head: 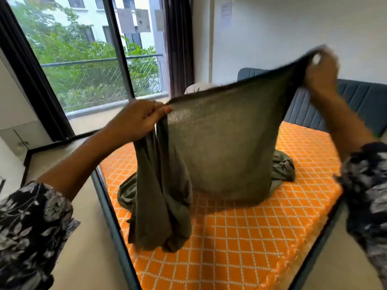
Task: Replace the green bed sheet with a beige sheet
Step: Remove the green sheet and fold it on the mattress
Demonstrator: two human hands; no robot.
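The green bed sheet [219,143] hangs lifted above the bed, its top edge stretched between both hands. My left hand [138,120] pinches one end of that edge at centre left, with a bunch of cloth drooping below it. My right hand [321,68], blurred, grips the other end higher up at the right. The sheet's lower part lies crumpled on the bare orange mattress [251,237] with its white diamond pattern. No beige sheet is in view.
A blue padded headboard [360,99] runs along the far side of the bed. A dark bed frame edge [113,222] borders the mattress on the left. Floor lies to the left, then a glass balcony door [88,59] with dark curtains [178,45].
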